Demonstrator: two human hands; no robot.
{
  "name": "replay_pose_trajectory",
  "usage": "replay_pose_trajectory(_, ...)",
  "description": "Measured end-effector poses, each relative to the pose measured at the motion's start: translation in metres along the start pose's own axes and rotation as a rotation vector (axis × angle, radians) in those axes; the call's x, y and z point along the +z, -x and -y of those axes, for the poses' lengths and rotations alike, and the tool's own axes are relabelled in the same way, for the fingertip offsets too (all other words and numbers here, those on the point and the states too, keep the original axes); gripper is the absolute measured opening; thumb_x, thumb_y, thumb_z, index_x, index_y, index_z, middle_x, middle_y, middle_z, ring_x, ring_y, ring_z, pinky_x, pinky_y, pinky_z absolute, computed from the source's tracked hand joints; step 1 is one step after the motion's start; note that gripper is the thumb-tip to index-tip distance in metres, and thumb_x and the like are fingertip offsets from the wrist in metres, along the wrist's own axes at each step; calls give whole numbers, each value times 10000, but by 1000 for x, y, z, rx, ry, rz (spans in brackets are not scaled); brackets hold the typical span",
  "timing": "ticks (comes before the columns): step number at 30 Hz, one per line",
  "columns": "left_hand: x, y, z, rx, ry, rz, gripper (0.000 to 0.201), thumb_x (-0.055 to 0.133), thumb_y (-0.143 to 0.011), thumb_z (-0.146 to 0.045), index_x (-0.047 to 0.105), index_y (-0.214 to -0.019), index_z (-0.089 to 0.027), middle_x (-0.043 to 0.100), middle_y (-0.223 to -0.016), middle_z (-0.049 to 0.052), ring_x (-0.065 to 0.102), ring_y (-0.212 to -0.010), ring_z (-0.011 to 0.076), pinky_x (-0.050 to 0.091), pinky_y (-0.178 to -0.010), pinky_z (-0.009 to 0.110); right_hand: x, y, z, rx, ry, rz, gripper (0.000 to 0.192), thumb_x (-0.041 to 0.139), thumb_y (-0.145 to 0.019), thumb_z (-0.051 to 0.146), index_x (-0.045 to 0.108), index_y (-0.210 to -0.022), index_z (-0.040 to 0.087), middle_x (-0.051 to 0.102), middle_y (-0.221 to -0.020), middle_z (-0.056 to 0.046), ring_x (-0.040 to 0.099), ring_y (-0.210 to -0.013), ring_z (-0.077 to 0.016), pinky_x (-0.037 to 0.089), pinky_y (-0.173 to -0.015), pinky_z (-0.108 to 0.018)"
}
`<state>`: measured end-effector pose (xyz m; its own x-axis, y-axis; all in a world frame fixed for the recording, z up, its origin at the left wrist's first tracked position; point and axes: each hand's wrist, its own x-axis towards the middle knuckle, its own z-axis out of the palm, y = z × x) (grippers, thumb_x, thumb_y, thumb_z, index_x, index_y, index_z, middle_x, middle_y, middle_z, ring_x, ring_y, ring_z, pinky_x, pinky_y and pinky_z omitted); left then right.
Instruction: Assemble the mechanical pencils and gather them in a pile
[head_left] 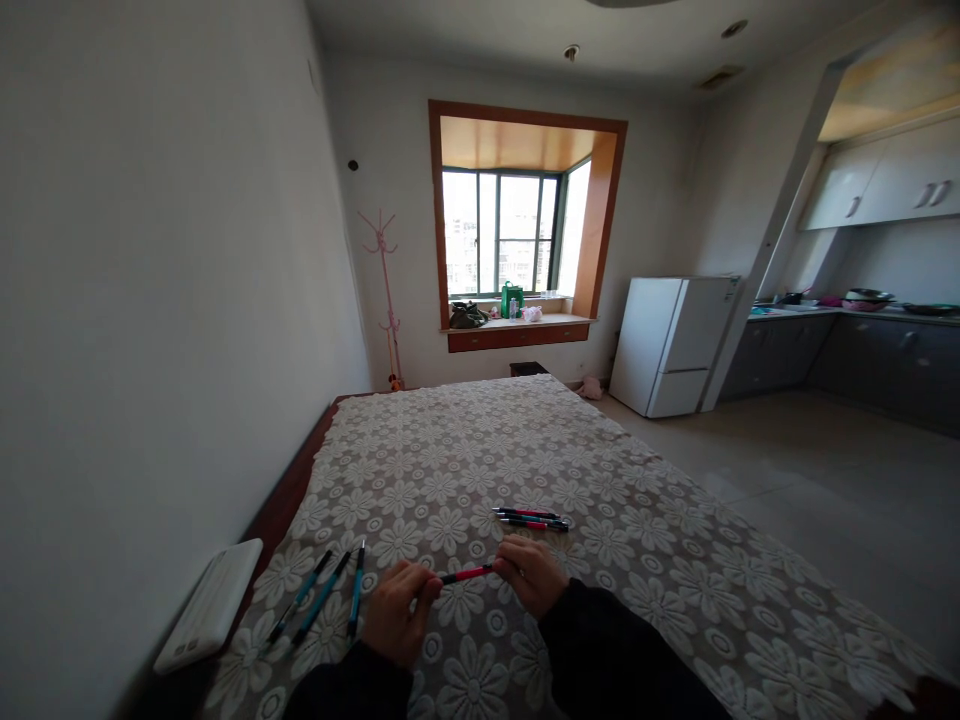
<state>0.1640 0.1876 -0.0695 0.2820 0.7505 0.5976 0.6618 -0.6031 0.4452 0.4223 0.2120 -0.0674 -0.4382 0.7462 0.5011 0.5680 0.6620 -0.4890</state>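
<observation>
Over the bed [637,500], flowered cover | my left hand [397,610] and right hand [534,575] each pinch one end of a red pen [466,573] | window [501,232] far.

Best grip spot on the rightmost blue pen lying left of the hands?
Probably mid-barrel, from above. The rightmost blue pen lies flat on the bedspread, nearly end-on to the camera, with a gap to its neighbour for fingers. The left hand is closest.

Readable text: none anywhere in this view.
Red pen [466,574]: no legible print on its barrel.
Blue pens [324,594], left of the red pen: markings too small to read.
White fridge [670,345], far beyond the red pen: plain door.
</observation>
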Motion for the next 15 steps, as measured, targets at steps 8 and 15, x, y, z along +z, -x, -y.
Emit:
replay_pose_trajectory(8, 2, 1, -9, -50, 33, -26, 408, 425, -993, -396, 606, -677, -214, 640, -671, 20, 593, -701, 166, 427, -673, 279, 6, 0, -6, 112, -73, -7, 590, 279, -1011, 591, 533, -671, 181, 525, -637, -4, 494, -598, -137, 333, -574, -262)
replay_pose_trajectory(15, 0, 0, -7, -75, 47, -24, 436, 396, -1002, -404, 611, -677, -210, 622, -652, 20, 600, -671, 155, 438, -643, 260, 2, 0, 3, 61, -168, -123, 524, 343, -998, 602, 577, -779, 188, 547, -705, -13, 504, -643, -146, 379, -610, -265)
